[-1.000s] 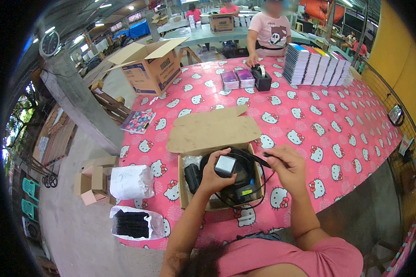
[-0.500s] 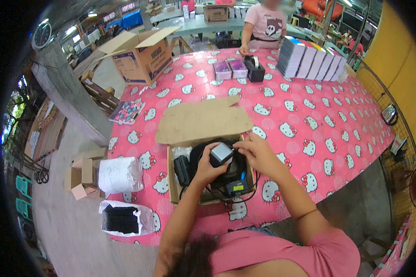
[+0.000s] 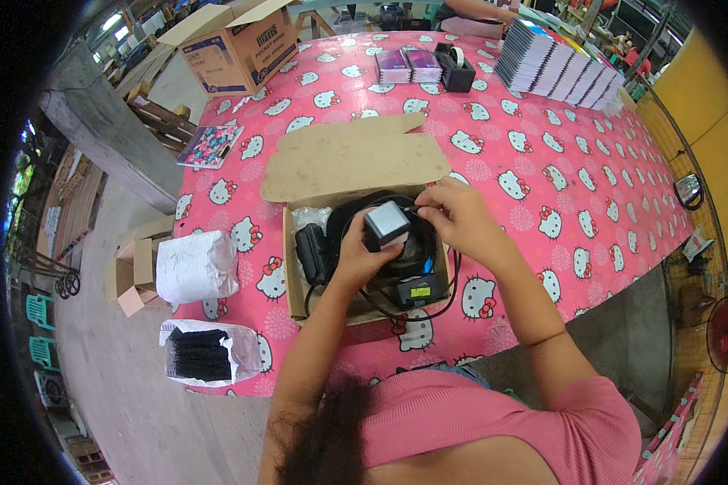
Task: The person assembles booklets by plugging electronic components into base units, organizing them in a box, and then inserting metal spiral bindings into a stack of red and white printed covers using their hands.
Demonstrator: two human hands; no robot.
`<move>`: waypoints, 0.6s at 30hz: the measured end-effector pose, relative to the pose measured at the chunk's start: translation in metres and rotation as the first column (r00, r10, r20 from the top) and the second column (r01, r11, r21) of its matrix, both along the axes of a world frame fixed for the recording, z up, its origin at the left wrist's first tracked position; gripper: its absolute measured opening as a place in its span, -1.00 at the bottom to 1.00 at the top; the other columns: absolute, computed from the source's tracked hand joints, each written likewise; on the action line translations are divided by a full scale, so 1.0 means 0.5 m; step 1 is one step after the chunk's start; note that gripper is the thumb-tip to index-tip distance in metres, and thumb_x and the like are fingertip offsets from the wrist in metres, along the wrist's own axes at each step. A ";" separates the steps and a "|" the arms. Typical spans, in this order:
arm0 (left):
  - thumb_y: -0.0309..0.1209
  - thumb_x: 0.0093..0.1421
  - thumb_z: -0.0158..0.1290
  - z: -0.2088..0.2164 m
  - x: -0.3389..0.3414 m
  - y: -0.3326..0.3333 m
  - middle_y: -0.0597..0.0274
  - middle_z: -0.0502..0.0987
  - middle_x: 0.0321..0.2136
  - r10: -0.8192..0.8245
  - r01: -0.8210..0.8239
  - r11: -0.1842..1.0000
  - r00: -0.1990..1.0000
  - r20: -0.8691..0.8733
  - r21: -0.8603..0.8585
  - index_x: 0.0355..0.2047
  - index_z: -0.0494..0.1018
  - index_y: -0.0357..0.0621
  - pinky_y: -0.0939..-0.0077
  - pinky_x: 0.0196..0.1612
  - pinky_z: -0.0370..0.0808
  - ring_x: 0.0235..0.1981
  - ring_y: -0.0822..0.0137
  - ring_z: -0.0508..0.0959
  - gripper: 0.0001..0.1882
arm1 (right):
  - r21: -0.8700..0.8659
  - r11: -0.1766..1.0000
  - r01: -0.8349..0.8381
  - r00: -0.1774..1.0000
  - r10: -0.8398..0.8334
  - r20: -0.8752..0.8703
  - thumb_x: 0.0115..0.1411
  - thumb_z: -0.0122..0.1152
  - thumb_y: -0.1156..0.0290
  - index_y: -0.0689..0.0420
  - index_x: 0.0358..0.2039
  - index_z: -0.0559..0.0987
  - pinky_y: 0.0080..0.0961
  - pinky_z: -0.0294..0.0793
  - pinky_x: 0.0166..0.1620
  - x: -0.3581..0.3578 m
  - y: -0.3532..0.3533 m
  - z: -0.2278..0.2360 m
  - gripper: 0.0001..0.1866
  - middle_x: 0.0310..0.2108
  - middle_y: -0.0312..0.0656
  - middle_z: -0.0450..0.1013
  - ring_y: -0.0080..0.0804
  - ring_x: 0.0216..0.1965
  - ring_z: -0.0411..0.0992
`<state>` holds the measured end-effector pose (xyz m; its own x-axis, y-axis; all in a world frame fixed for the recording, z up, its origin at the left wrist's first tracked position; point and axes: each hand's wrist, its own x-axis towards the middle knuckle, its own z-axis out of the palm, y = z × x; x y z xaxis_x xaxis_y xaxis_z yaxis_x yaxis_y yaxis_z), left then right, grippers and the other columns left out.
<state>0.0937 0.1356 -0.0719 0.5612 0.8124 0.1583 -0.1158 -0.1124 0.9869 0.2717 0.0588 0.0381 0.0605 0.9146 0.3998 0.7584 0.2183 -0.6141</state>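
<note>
Left grip clamped around silver-topped block, right grip pinched on cable end beside it

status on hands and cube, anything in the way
Left hand gripping silver-topped black cube over open cardboard box. Right hand pinching black cable tip beside it. Cable loop over box's near edge.

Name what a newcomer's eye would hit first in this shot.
Likely first, the glossy pink table cover printed with white cartoon cat faces, filling the middle of the view. Next, the open brown cardboard box toward the near edge, with a small boxy grey-and-black device in the left hand's grip over it. Then the tall stacks of white-paged notebooks with dark spiral bindings at the table's far right.
</note>
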 end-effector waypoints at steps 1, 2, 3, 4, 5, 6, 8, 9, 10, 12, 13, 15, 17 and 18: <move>-0.51 -0.13 0.30 0.002 -0.002 0.000 0.20 0.42 -0.10 0.028 -0.028 1.000 0.998 0.061 0.005 0.06 0.21 -0.15 0.42 0.05 0.35 -0.06 0.34 0.44 -0.27 | 0.034 0.999 0.032 0.998 -0.031 -0.049 0.02 0.23 0.54 0.20 -0.27 0.55 -0.52 0.36 -0.40 0.003 -0.002 -0.007 -0.79 -0.48 -0.18 0.36 -0.42 -0.47 0.37; -0.50 -0.12 0.31 0.006 -0.006 0.004 0.20 0.41 -0.08 0.072 -0.064 0.993 0.994 0.085 -0.098 0.06 0.19 -0.17 0.42 0.05 0.37 -0.03 0.32 0.43 -0.27 | 0.018 0.997 0.070 0.990 -0.067 -0.126 0.05 0.21 0.53 0.21 -0.27 0.54 -0.54 0.36 -0.40 0.004 -0.005 -0.016 -0.81 -0.47 -0.21 0.37 -0.46 -0.46 0.36; -0.52 -0.07 0.28 0.011 -0.009 0.007 0.21 0.39 -0.08 0.129 -0.063 0.952 0.970 0.205 -0.301 0.09 0.18 -0.13 0.40 0.02 0.40 -0.05 0.31 0.43 -0.28 | 0.020 0.995 0.096 0.976 -0.090 -0.199 0.09 0.19 0.51 0.22 -0.27 0.54 -0.56 0.35 -0.39 0.005 -0.011 -0.027 -0.83 -0.46 -0.23 0.38 -0.49 -0.46 0.35; -0.53 -0.03 0.24 0.017 -0.011 0.007 0.22 0.39 -0.09 0.208 -0.064 0.911 0.925 0.318 -0.408 0.08 0.18 -0.10 0.38 0.00 0.42 -0.06 0.31 0.43 -0.32 | 0.046 0.993 0.112 0.959 -0.096 -0.266 0.13 0.17 0.50 0.23 -0.27 0.53 -0.58 0.35 -0.39 0.004 -0.018 -0.039 -0.85 -0.44 -0.26 0.38 -0.53 -0.45 0.34; -0.55 0.01 0.21 0.025 -0.014 0.007 0.23 0.38 -0.09 0.322 -0.076 0.828 0.876 0.360 -0.556 0.08 0.18 -0.06 0.35 -0.01 0.44 -0.08 0.31 0.44 -0.35 | 0.014 0.995 0.097 0.928 -0.085 -0.363 0.15 0.15 0.49 0.23 -0.26 0.52 -0.59 0.36 -0.38 0.002 -0.025 -0.050 -0.86 -0.42 -0.27 0.39 -0.54 -0.44 0.35; -0.55 0.07 0.16 0.034 -0.017 0.010 0.24 0.37 -0.08 0.379 -0.032 0.768 0.828 0.413 -0.640 0.05 0.19 -0.01 0.30 -0.04 0.46 -0.12 0.31 0.46 -0.44 | 0.016 0.997 0.071 0.891 -0.056 -0.451 0.18 0.13 0.48 0.24 -0.26 0.52 -0.60 0.37 -0.37 0.000 -0.031 -0.062 -0.86 -0.40 -0.28 0.40 -0.55 -0.42 0.36; -0.41 0.14 0.11 0.055 -0.020 0.011 0.26 0.43 -0.14 0.417 0.078 0.698 0.764 0.493 -0.712 0.00 0.23 0.03 0.26 -0.08 0.50 -0.14 0.29 0.50 -0.57 | -0.020 1.000 0.014 0.742 -0.024 -0.670 0.21 0.10 0.46 0.24 -0.25 0.51 -0.61 0.38 -0.34 -0.008 -0.046 -0.079 -0.86 -0.35 -0.29 0.42 -0.56 -0.39 0.37; -0.35 0.18 0.08 0.067 -0.023 0.012 0.26 0.46 -0.17 0.436 0.148 0.621 0.751 0.496 -0.770 -0.01 0.25 0.02 0.25 -0.09 0.52 -0.16 0.28 0.51 -0.62 | -0.053 0.998 -0.026 0.618 -0.026 -0.786 0.22 0.09 0.46 0.24 -0.24 0.50 -0.62 0.39 -0.32 -0.014 -0.053 -0.085 -0.85 -0.32 -0.30 0.43 -0.57 -0.38 0.38; -0.29 0.19 0.05 0.077 -0.023 0.008 0.23 0.50 -0.21 0.410 0.206 0.606 0.747 0.523 -0.768 -0.08 0.32 -0.03 0.24 -0.11 0.52 -0.19 0.27 0.54 -0.70 | -0.102 0.992 -0.078 0.483 -0.052 -0.874 0.24 0.08 0.45 0.24 -0.23 0.50 -0.62 0.40 -0.30 -0.020 -0.059 -0.088 -0.85 -0.30 -0.30 0.43 -0.57 -0.36 0.39; -0.19 0.23 0.00 0.095 -0.026 -0.004 0.17 0.57 -0.29 0.382 0.300 0.559 0.735 0.561 -0.773 -0.22 0.46 -0.12 0.23 -0.14 0.54 -0.25 0.23 0.58 -0.73 | -0.073 0.996 -0.047 0.498 -0.040 -0.866 0.23 0.09 0.45 0.24 -0.21 0.49 -0.60 0.41 -0.22 -0.032 -0.068 -0.086 -0.83 -0.27 -0.26 0.43 -0.54 -0.30 0.40; -0.19 0.23 0.00 0.102 -0.026 -0.009 0.16 0.57 -0.29 0.387 0.281 0.508 0.770 0.507 -0.814 -0.21 0.45 -0.12 0.22 -0.12 0.53 -0.23 0.23 0.58 -0.72 | -0.130 0.992 0.007 0.510 -0.115 -0.852 0.23 0.10 0.45 0.25 -0.20 0.49 -0.59 0.41 -0.18 -0.037 -0.071 -0.081 -0.83 -0.26 -0.24 0.43 -0.52 -0.27 0.41; -0.18 0.24 -0.02 0.110 -0.024 -0.019 0.14 0.57 -0.28 0.348 0.284 0.438 0.821 0.453 -0.853 -0.18 0.45 -0.12 0.20 -0.10 0.52 -0.20 0.23 0.57 -0.70 | 0.159 0.987 0.032 0.642 0.102 -0.760 0.19 0.13 0.47 0.24 -0.24 0.51 -0.61 0.41 -0.19 -0.047 -0.071 -0.068 -0.84 -0.28 -0.21 0.45 -0.52 -0.24 0.42; -0.17 0.25 -0.05 0.106 -0.012 -0.029 0.09 0.53 -0.18 0.342 0.335 0.354 0.823 0.454 -0.873 -0.11 0.41 -0.14 0.18 -0.06 0.54 -0.16 0.18 0.55 -0.66 | 0.275 0.961 0.037 0.766 0.150 -0.625 0.16 0.15 0.49 0.24 -0.25 0.52 -0.59 0.42 -0.16 -0.054 -0.067 -0.054 -0.84 -0.25 -0.17 0.47 -0.48 -0.19 0.44; -0.16 0.25 -0.05 0.100 -0.005 -0.035 0.08 0.51 -0.14 0.334 0.372 0.329 0.814 0.476 -0.868 -0.08 0.40 -0.15 0.18 -0.07 0.54 -0.15 0.18 0.55 -0.64 | 0.274 0.961 0.023 0.821 0.138 -0.554 0.14 0.16 0.50 0.24 -0.24 0.53 -0.57 0.42 -0.13 -0.055 -0.064 -0.050 -0.83 -0.21 -0.14 0.48 -0.45 -0.17 0.44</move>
<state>0.0911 0.1179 -0.0219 0.6885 0.5947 -0.4150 -0.5765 0.7960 0.1842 0.2442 0.0270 0.0133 0.2991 0.7924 0.5316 0.2775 0.4608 -0.8430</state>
